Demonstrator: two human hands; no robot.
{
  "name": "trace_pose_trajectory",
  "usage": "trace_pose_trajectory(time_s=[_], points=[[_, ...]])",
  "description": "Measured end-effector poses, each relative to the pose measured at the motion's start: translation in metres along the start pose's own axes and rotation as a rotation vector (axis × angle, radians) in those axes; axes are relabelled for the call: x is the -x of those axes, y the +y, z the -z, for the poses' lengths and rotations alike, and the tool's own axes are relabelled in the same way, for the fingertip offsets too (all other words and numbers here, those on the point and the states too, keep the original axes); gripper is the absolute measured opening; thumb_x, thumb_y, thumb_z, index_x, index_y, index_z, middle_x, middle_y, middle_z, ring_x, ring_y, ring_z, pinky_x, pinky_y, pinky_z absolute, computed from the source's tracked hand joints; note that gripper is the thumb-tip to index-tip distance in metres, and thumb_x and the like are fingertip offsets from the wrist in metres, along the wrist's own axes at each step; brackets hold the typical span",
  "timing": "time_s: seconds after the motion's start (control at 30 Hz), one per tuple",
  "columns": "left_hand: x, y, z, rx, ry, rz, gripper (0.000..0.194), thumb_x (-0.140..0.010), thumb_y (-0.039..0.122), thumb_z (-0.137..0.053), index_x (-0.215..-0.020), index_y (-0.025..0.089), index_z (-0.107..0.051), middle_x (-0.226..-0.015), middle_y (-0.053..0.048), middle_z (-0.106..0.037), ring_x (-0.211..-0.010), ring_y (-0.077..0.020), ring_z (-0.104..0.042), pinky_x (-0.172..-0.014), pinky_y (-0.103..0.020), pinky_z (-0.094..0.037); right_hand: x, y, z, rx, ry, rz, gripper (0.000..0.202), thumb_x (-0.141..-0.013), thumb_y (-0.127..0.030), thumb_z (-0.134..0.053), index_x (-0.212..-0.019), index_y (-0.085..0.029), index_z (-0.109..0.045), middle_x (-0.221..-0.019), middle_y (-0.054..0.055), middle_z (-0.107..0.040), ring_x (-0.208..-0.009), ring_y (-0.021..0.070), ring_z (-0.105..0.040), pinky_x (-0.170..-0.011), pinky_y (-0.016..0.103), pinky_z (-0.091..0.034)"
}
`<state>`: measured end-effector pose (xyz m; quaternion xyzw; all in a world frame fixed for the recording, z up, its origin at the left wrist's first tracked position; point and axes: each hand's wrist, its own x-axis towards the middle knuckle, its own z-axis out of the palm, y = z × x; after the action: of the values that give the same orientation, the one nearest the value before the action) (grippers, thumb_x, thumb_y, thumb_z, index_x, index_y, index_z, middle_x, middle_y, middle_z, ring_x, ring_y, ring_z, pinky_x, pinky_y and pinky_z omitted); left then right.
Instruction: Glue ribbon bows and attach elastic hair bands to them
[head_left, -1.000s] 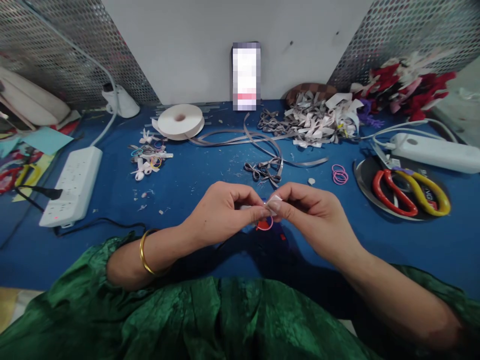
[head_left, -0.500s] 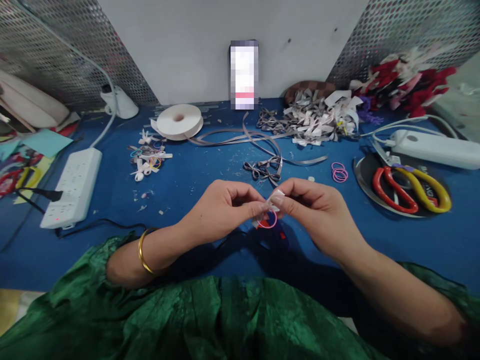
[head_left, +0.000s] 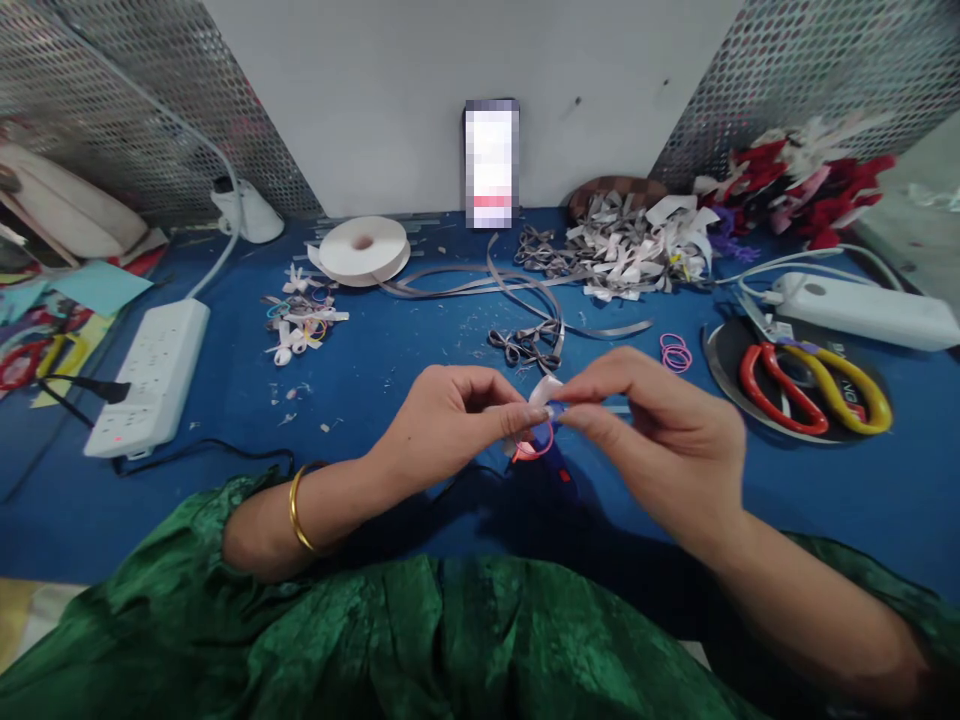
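My left hand (head_left: 450, 425) pinches a white ribbon bow (head_left: 545, 389) between thumb and forefinger, over the near middle of the table. A pink hair tie (head_left: 549, 441) hangs below the fingertips, against the ribbon. From the other side, my right hand (head_left: 675, 440) has its thumb and forefinger at the ribbon's edge, closed on a small white part of it. Beneath both hands lies a blue tool (head_left: 562, 476) with a red switch and an orange tip, like a glue gun, partly hidden. Several loose pink hair ties (head_left: 676, 353) lie beyond my right hand.
A ribbon spool (head_left: 364, 250), finished-looking bows (head_left: 304, 320) and dark ribbon loops (head_left: 529, 345) lie ahead. Right are a ribbon pile (head_left: 622, 245) and red-and-yellow-handled scissors (head_left: 784, 390) on a black disc. Power strips (head_left: 150, 375) and a phone (head_left: 491, 165) stand around the blue table (head_left: 420, 340).
My right hand has shifted slightly right, its fingers straighter and less bunched at the ribbon. More of the white ribbon shows above my left fingertips. The view has tilted a little.
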<state>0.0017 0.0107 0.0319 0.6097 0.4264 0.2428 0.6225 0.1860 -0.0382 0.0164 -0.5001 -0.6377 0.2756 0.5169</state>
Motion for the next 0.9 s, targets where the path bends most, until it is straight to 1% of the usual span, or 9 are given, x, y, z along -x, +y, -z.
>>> trace_pose_trajectory(time_s=[0.1, 0.2, 0.3, 0.43, 0.53, 0.7, 0.77, 0.83, 0.9], points=[[0.001, -0.002, 0.000, -0.155, 0.054, -0.067, 0.023, -0.079, 0.035, -0.077, -0.071, 0.014, -0.071, -0.064, -0.001, -0.073, -0.059, -0.0122, -0.063, -0.056, -0.020, -0.046, 0.000, -0.002, -0.003, -0.001, -0.109, -0.045, 0.010, -0.081, -0.025, -0.076, -0.077, -0.024, -0.067, -0.075, 0.000, -0.067, -0.071, 0.0168, -0.062, -0.065, 0.030, -0.049], [0.003, -0.004, -0.001, -0.307, 0.110, -0.117, 0.024, -0.082, 0.037, -0.073, -0.073, 0.015, -0.073, -0.066, -0.002, -0.073, -0.061, -0.0136, -0.062, -0.055, -0.022, -0.043, 0.000, -0.003, -0.005, -0.039, -0.126, -0.099, 0.012, -0.083, -0.025, -0.074, -0.073, -0.023, -0.067, -0.072, 0.001, -0.068, -0.071, 0.0163, -0.063, -0.067, 0.030, -0.049], [0.005, -0.006, -0.002, -0.394, 0.145, -0.167, 0.021, -0.082, 0.034, -0.073, -0.074, 0.015, -0.074, -0.068, -0.002, -0.074, -0.063, -0.0145, -0.063, -0.058, -0.023, -0.043, 0.001, -0.002, -0.005, -0.081, -0.141, -0.130, 0.014, -0.086, -0.024, -0.070, -0.072, -0.022, -0.068, -0.074, 0.002, -0.070, -0.075, 0.0167, -0.065, -0.072, 0.030, -0.049], [0.006, -0.006, -0.004, -0.430, 0.160, -0.200, 0.017, -0.081, 0.032, -0.074, -0.075, 0.016, -0.076, -0.068, -0.001, -0.075, -0.062, -0.0138, -0.064, -0.060, -0.023, -0.043, 0.003, 0.000, -0.006, -0.099, -0.160, -0.145, 0.017, -0.089, -0.022, -0.065, -0.072, -0.020, -0.066, -0.070, 0.000, -0.067, -0.070, 0.0140, -0.061, -0.066, 0.027, -0.045], [0.005, -0.005, -0.004, -0.427, 0.162, -0.188, 0.022, -0.080, 0.036, -0.076, -0.073, 0.016, -0.076, -0.067, -0.001, -0.075, -0.061, -0.0136, -0.062, -0.058, -0.023, -0.042, 0.003, 0.001, -0.006, -0.060, -0.123, -0.154, 0.018, -0.090, -0.025, -0.063, -0.073, -0.021, -0.064, -0.069, -0.001, -0.063, -0.067, 0.0138, -0.057, -0.063, 0.027, -0.042], [0.003, 0.001, -0.003, -0.255, 0.125, -0.076, 0.023, -0.080, 0.037, -0.077, -0.072, 0.015, -0.074, -0.067, -0.002, -0.076, -0.062, -0.0147, -0.068, -0.060, -0.022, -0.049, 0.002, 0.000, -0.001, -0.018, 0.078, -0.161, 0.036, -0.099, -0.035, -0.048, -0.065, -0.024, -0.050, -0.063, 0.000, -0.047, -0.061, 0.0158, -0.045, -0.059, 0.032, -0.035], [0.002, 0.002, -0.002, -0.156, 0.094, -0.030, 0.021, -0.080, 0.035, -0.077, -0.074, 0.015, -0.073, -0.069, -0.003, -0.077, -0.064, -0.0154, -0.071, -0.062, -0.023, -0.053, 0.002, -0.001, 0.001, -0.009, 0.088, -0.140, 0.044, -0.101, -0.038, -0.045, -0.060, -0.024, -0.044, -0.059, 0.000, -0.041, -0.057, 0.0159, -0.041, -0.056, 0.034, -0.031], [0.002, 0.002, -0.002, -0.091, 0.075, 0.003, 0.020, -0.080, 0.034, -0.077, -0.075, 0.015, -0.072, -0.069, -0.003, -0.077, -0.065, -0.0162, -0.072, -0.064, -0.024, -0.056, 0.001, 0.001, 0.003, 0.040, 0.084, -0.119, 0.048, -0.100, -0.040, -0.047, -0.055, -0.023, -0.040, -0.055, 0.000, -0.037, -0.053, 0.0151, -0.036, -0.054, 0.035, -0.028], [0.002, 0.002, -0.002, -0.061, 0.066, 0.013, 0.021, -0.080, 0.034, -0.077, -0.075, 0.015, -0.072, -0.070, -0.003, -0.077, -0.066, -0.0170, -0.073, -0.065, -0.025, -0.057, -0.003, 0.007, 0.005, 0.121, 0.111, -0.097, 0.047, -0.099, -0.038, -0.050, -0.055, -0.024, -0.042, -0.054, -0.001, -0.039, -0.052, 0.0146, -0.037, -0.054, 0.034, -0.030]])
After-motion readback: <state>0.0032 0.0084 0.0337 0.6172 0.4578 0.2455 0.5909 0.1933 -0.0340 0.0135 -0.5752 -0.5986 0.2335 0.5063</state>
